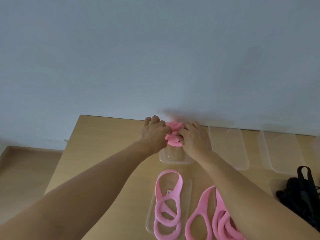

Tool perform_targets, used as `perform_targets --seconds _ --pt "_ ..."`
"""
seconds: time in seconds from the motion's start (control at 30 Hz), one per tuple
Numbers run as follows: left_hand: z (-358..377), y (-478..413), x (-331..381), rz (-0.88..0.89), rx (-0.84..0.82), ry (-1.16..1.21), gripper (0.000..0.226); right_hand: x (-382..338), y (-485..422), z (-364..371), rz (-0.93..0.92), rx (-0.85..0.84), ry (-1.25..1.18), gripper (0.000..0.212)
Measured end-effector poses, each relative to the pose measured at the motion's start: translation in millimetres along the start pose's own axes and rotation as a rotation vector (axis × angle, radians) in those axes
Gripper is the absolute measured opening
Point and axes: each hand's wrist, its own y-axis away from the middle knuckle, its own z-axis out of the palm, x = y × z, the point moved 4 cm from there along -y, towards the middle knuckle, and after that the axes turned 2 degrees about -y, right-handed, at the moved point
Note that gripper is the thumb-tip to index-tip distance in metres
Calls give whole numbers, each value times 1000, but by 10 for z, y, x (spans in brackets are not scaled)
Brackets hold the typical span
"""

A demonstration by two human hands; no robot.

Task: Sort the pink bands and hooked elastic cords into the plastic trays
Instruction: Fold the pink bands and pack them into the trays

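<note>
Reaching arms: you hold both bare forearms stretched forward over the light wooden table [97, 153], toward its far edge by the pale blue-grey wall [155, 58].
Left hand [154, 134]: its fingers are curled and pinch the left side of the folded pink elastic band [173, 129].
Right hand [194, 138]: its fingers are curled on the right side of the same band, so the band is clamped between your two hands (the fingertips themselves are hidden).
Folded pink elastic band: it is bunched in several loops over the far end of the small clear plastic tray [176, 159]. I cannot tell if it already touches the tray bottom.
Far trays: a long clear plastic tray [228, 153] lies just right of your right hand, and a second long clear tray [284, 153] lies further right. Both are by the wall.
Near tray: a clear plastic tray close to you [150, 219] carries a twisted pink band with a small label [168, 205], which lies over it in crossed loops.
Loose pink bands [216, 220]: they lie just right of the near tray, partly under your right forearm.
Black cords: a pile of black elastic cords [301, 196] lies at the right edge of the table, well apart from your hands (the hooks are too small to make out).
</note>
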Motion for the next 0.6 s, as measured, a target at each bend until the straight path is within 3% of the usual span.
perform_targets --seconds 0.6 --pt "52 11 24 -9 29 -99 23 13 -16 -17 16 80 -65 7"
